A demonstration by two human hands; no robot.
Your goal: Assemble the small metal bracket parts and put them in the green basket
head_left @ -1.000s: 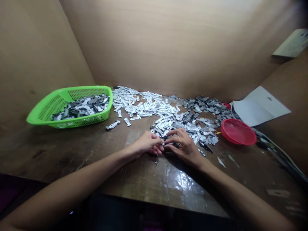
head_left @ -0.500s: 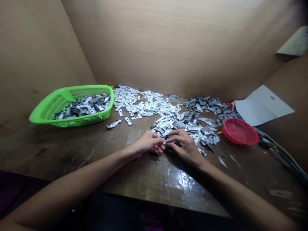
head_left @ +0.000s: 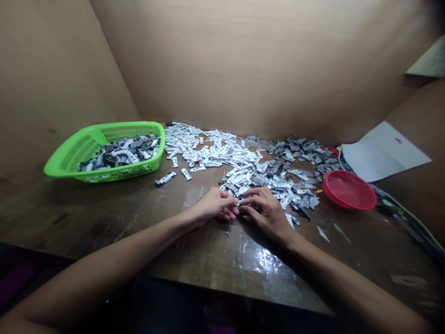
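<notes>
My left hand [head_left: 219,205] is closed in a pinch on a small pale metal piece [head_left: 238,202], mostly hidden by the fingers. From the other side, my right hand [head_left: 266,211] bends its fingers and thumb around the same piece, fingertips close together at it. Just beyond both hands lies a heap of flat silvery metal parts [head_left: 239,174] with holes in them. A tiny screw-like bit [head_left: 227,233] rests on the table below my left hand.
At the left stands a green plastic basket [head_left: 104,176] holding many similar parts. Darker grey parts [head_left: 295,150] are piled at the back right. A red bowl [head_left: 349,190], a white card [head_left: 384,153] and cables [head_left: 406,211] sit at the right. Wooden panels [head_left: 243,65] enclose the table [head_left: 156,241].
Both hands stay together at the small piece with hardly any movement. The view has shifted very slightly.
</notes>
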